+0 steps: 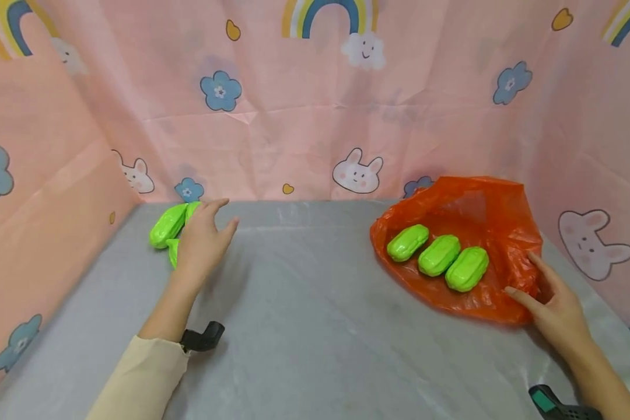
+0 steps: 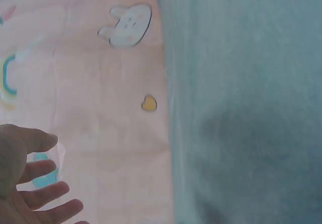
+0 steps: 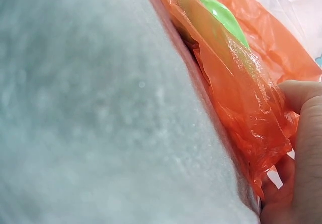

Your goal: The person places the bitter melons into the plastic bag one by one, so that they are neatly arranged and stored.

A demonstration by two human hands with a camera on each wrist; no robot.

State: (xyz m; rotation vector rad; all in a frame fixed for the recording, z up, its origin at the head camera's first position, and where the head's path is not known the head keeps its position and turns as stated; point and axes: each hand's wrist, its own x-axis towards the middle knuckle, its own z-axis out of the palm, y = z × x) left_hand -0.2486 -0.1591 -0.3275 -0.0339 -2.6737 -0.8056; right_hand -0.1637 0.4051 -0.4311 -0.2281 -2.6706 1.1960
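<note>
A thin red-orange plastic bag (image 1: 472,198) lies spread at the right of the table, its mouth toward the left. Three shiny lime-green oblong packets (image 1: 438,255) sit in a slanting row on it. My right hand (image 1: 562,312) grips the bag's right end; in the right wrist view the thumb (image 3: 302,94) presses on the crinkled plastic (image 3: 246,113), the other fingers partly hidden. Several similar green packets (image 1: 168,226) lie at the back left, partly covered by my left hand (image 1: 202,236). That hand hovers there with fingers and thumb apart, holding nothing visible.
Grey sheeting covers the table (image 1: 304,326). Pink printed cloth walls (image 1: 294,128) stand at the back and both sides, close to the packets at the back left. A black strap mount (image 1: 203,336) sticks out from the left wrist.
</note>
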